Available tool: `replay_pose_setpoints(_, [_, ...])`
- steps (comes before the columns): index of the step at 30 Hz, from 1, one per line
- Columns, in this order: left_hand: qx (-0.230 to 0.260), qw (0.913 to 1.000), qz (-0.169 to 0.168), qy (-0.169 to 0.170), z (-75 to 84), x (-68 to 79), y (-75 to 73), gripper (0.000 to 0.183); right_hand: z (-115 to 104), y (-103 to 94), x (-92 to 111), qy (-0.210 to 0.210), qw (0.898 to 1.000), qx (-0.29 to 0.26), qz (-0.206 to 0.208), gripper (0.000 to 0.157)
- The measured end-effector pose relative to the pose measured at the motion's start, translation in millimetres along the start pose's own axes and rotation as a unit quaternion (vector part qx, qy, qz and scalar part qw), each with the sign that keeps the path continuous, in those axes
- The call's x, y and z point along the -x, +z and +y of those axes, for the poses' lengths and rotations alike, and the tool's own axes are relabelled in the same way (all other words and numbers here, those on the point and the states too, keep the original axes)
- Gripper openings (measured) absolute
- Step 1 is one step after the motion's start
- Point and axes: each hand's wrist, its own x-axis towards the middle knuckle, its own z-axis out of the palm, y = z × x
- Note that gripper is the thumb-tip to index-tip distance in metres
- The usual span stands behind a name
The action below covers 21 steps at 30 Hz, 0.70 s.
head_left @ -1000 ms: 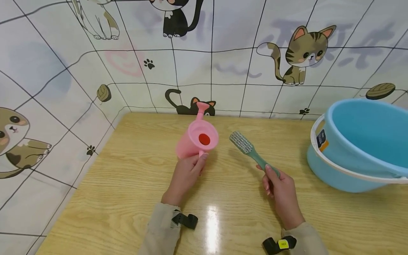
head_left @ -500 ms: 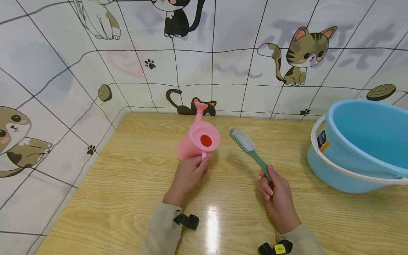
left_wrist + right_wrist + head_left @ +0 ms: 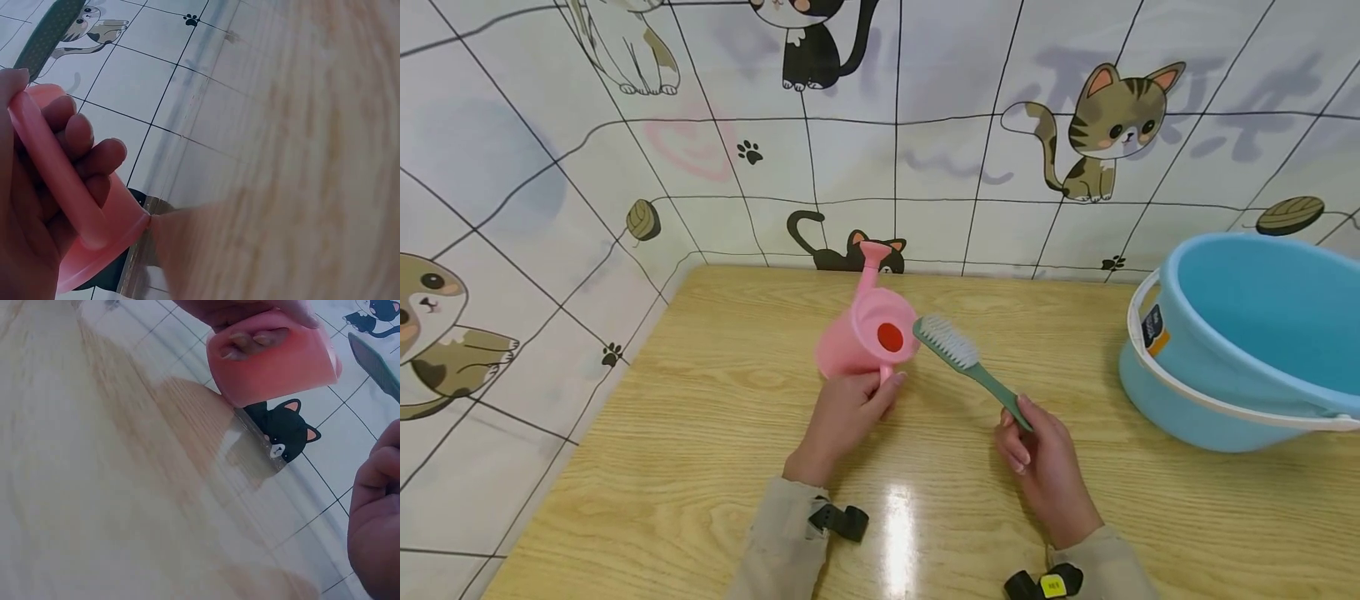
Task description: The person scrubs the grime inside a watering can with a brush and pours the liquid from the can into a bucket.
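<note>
Head view: one pink can [image 3: 842, 342], above the left half of the tabletop [image 3: 700, 400], tilted, mouth toward the camera; a red disc [image 3: 891, 337] shows within; spout [image 3: 868, 279] pointing at the wall [image 3: 940, 83]. Whether its base touches the tabletop, cannot tell. Left hand [image 3: 845, 421]: fingers wrapped on the can's handle, thumb uppermost. One green brush [image 3: 976, 372], pale bristles up, slanting, its tip overlapping the edge of the can's rim from this angle. Right hand [image 3: 1047, 467]: thumb and fingers gripping the brush near the handle's end. One blue bucket [image 3: 1187, 417], at the right, well apart from both hands; white bail [image 3: 1225, 407] hanging down its side; small dark-and-orange label [image 3: 1155, 331]. Two tan sleeves [image 3: 778, 550]; two black wrist mounts [image 3: 838, 518], the right one bearing a yellow tag [image 3: 1052, 587]. Wall: white, black grid lines, printed cats [image 3: 1123, 129], paw prints [image 3: 749, 152].

Left wrist view: left hand at the left edge, fingers curled round the can's handle, fingertips showing past it. Part of the brush, dotted green, above the thumb. Tabletop blurred at the right.

Right wrist view: can at the top, left hand's fingertips visible through the handle opening. Brush head near it, a gap between. Right hand at the right edge, partly cut off, fingers bent; its grip lies outside this view.
</note>
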Motion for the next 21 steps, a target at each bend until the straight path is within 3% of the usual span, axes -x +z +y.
replay_pose_setpoints(10, [-0.012,0.9996,-0.022,0.01,3.1,1.7,1.9,0.044,1.9,4.4,1.8,-0.004,0.998,0.062,-0.033,0.042])
replay_pose_setpoints(21, [-0.019,0.9992,-0.033,0.016,6.1,2.1,5.2,0.044,-1.5,5.8,3.8,-0.003,0.995,0.097,-0.025,0.041])
